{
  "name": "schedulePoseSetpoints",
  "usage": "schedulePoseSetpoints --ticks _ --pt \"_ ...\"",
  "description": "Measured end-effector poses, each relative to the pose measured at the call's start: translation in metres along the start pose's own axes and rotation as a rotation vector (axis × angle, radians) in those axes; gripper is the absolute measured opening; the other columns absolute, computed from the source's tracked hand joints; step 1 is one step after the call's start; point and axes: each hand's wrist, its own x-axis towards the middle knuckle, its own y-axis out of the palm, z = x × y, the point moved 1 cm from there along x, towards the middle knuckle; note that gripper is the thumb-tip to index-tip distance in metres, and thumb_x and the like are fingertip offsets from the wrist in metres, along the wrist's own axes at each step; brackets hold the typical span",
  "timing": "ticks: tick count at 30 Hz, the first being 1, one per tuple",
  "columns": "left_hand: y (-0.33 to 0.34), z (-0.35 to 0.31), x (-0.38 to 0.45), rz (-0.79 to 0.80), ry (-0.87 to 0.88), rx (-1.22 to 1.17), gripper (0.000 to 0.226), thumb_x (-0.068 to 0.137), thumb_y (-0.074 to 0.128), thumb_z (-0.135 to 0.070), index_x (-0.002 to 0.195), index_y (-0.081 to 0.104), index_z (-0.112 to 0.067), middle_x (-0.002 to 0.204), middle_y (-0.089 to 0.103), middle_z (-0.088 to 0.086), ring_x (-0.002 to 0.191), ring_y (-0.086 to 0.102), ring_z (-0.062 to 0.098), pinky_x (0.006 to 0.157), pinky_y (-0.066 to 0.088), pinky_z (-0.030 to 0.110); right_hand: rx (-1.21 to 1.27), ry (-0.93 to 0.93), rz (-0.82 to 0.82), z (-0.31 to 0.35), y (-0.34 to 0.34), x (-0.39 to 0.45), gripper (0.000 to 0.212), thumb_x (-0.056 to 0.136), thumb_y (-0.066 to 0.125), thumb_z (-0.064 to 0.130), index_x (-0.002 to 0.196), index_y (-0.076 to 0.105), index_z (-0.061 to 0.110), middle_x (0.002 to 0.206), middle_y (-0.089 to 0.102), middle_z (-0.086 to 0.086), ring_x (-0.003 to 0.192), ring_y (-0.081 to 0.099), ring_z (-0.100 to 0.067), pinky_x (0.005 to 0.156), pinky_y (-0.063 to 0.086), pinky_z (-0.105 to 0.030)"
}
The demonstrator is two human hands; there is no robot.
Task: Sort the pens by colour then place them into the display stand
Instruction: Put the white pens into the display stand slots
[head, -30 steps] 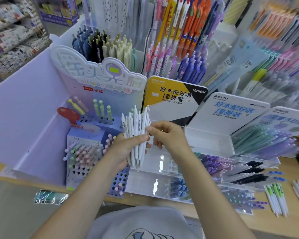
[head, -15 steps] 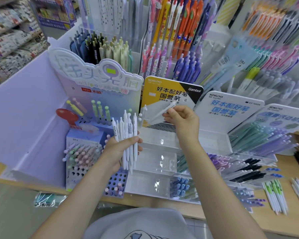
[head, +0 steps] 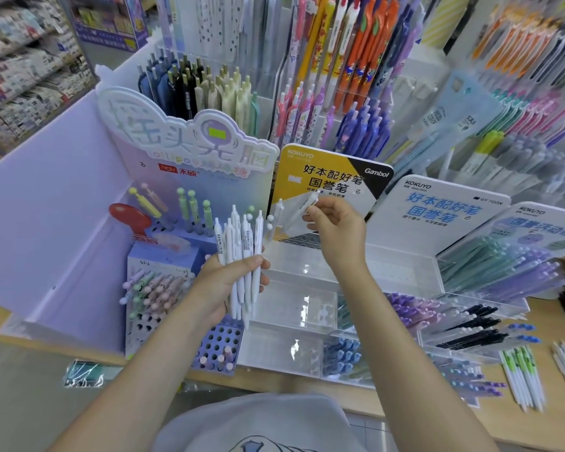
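Observation:
My left hand grips a bundle of several white pens, held upright in front of the clear acrylic display stand. My right hand pinches a single white pen at an angle above the stand's top tier, just in front of the yellow and black Kokuyo sign. One white pen stands in the top tier by that sign. Lower tiers hold purple pens, black pens and blue pens.
A lilac lollipop-pen stand with a hole grid is on the left, beside a purple cardboard wall. White pens with green clips lie loose on the wooden counter at right. Racks of coloured pens fill the back.
My right hand drew one white pen out of the bundle and carried it up and right to the top tier. My left hand with the bundle shifted slightly left and down.

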Motion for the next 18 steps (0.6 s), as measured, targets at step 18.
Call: schedulePoseSetpoints --ticks 18 --pt "0.005 -0.002 -0.001 0.104 -0.021 0.013 0.031 0.071 0.075 -0.015 0.099 0.065 -0.005 0.08 0.072 0.008 0.061 0.065 0.018 0.059 0.056 0.029 -0.152 0.091 0.084 -0.003 0.011 -0.012 0.014 0.09 0.07 0.028 0.094 0.069 0.015 0.061 0.06 -0.003 0.056 0.058 -0.017 0.057 0.05 -0.031"
